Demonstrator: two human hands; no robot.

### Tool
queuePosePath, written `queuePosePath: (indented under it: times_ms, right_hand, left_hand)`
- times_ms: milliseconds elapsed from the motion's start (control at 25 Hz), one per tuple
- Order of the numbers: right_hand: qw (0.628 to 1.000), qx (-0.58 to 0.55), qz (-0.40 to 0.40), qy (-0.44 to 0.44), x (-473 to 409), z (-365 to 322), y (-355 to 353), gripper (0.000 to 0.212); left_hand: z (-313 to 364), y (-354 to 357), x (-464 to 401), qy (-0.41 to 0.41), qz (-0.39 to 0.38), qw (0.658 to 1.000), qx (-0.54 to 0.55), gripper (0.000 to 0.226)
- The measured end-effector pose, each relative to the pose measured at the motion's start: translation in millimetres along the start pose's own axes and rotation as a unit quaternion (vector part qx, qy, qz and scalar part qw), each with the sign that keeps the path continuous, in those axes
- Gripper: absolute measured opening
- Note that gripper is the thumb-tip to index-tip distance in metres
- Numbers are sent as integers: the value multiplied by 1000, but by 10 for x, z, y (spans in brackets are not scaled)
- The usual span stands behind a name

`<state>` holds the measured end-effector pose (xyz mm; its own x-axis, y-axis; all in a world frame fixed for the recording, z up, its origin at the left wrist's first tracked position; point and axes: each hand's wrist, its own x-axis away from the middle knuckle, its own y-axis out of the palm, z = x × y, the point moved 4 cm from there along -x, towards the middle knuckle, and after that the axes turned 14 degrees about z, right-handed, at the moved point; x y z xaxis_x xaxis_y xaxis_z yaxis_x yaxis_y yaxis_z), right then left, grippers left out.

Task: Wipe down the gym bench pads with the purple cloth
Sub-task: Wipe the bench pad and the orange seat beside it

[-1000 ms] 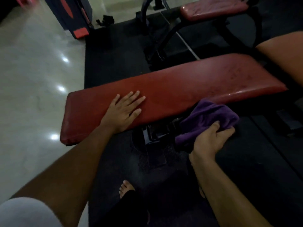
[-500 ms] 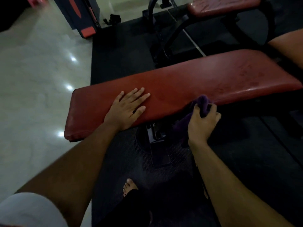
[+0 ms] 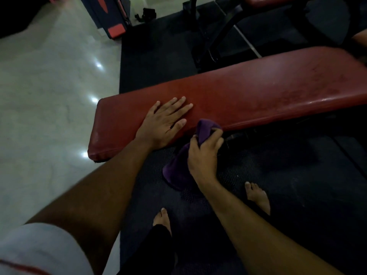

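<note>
Gripping purple cloth [image 3: 179, 169] against bench pad [image 3: 258, 92] edge, right hand [image 3: 204, 153]; left hand [image 3: 164, 122] flat, just beside.

My left hand [image 3: 163, 124] lies flat, palm down, fingers straight and slightly spread, arm extended. My right hand [image 3: 204, 153] is curled, fingers gripping, wrist bent forward.

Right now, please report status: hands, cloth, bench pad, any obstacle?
Left hand flat on red bench pad. Right hand grips purple cloth at pad's near edge. No obstacle on pad.
</note>
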<state>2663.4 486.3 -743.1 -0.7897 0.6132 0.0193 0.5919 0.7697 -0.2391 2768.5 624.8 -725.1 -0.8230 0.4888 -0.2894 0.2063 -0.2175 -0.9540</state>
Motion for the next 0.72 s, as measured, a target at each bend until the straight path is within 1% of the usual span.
queuePosePath:
  times_ms: [40, 80, 120, 160, 240, 280, 360, 480, 520, 600, 680, 720]
  right_hand:
    - [999, -3, -44, -1, 52, -12, 11, 32]
    - [997, -4, -72, -2, 79, -18, -31, 29]
    - [998, -10, -68, -2, 71, -26, -126, 26]
    - [999, -19, -29, 3, 12, -26, -252, 24]
    - [996, -41, 73, 37, -213, -11, -497, 23]
    - [994, -37, 93, 47, -327, -9, -547, 22]
    - [996, -11, 86, 34, -417, -41, -458, 24]
    - [998, -9, 69, 1, -104, -51, -61, 31]
    - [997, -25, 68, -12, 39, -57, 75, 31]
    - [996, -47, 80, -11, 239, -54, 315, 33]
    - [997, -47, 65, 1, 459, -62, 551, 34]
    - [997, -43, 56, -9, 550, -76, 656, 35]
  left_hand:
    - [-5, -2, -3, -1, -1, 1000, 1, 56]
    - [-5, 3, -3, -3, -2, 1000, 5, 56]
    - [5, 8, 0, -5, -2, 1000, 7, 56]
    - [14, 7, -2, -4, 0, 1000, 5, 55]
    - [1, 3, -9, -3, 3, 1000, 0, 54]
    - [-16, 2, 2, -5, 4, 1000, 0, 54]
    - [4, 20, 21, -10, -1, 1000, -2, 54]
    - [14, -35, -14, 6, -46, 998, 33, 54]
    - [-99, -98, -4, 9, -62, 997, 46, 54]
    - [-541, -276, 98, -12, -74, 997, 33, 56]
    - [-1108, -442, 406, -72, -79, 994, -6, 59]
    - [-1313, -465, 570, -98, -82, 992, -12, 59]
